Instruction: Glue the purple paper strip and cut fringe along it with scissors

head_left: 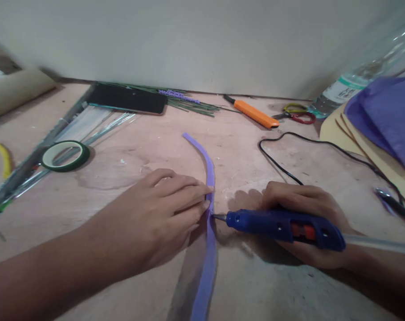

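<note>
A long purple strip [209,174], which looks like paper or foam, curves up the middle of the wooden table. My left hand [170,207] holds the strip near its middle, the fingertips at its left edge and the thumb side partly hidden. In my right hand [299,200] is a blue hot glue gun [255,223], its metal nozzle pointing left and meeting the strip just below my left fingertips. A clear glue stick [379,244] runs out of the gun's back end. The fingers around the gun are mostly hidden behind it.
Toward the wall lie a black phone [128,99], green stems [202,107], an orange cutter [255,113] and scissors [299,113]. Green tape [66,156] lies left. A black cord [282,167], purple sheets [386,120] and a bottle [345,91] are at right.
</note>
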Demonstrator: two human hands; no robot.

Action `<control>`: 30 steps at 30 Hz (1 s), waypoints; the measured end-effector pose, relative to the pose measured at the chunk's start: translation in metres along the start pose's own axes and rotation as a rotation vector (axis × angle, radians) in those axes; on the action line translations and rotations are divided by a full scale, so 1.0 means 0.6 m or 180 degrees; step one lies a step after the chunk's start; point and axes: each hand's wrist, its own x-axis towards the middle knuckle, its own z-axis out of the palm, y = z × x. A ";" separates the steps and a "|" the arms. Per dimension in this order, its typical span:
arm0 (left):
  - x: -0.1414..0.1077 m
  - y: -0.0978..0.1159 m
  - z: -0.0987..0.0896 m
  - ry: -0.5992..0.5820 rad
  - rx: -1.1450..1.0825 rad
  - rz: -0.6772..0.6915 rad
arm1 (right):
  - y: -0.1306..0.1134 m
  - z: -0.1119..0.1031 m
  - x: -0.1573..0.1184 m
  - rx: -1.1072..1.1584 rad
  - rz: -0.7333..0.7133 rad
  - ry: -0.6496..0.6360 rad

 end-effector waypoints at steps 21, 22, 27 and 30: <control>-0.005 -0.005 0.002 -0.0028 -0.0034 0.0058 | 0.000 -0.003 0.002 0.0008 -0.0107 -0.0018; -0.005 -0.005 0.001 -0.0031 -0.0032 0.0065 | 0.000 -0.003 0.001 0.0030 -0.0124 -0.0015; 0.001 -0.004 0.002 0.0034 -0.0020 0.0062 | 0.000 -0.005 0.001 0.0089 -0.0129 -0.0100; 0.001 -0.004 0.001 0.0036 -0.0056 0.0076 | 0.000 -0.006 0.001 0.0087 -0.0126 -0.0109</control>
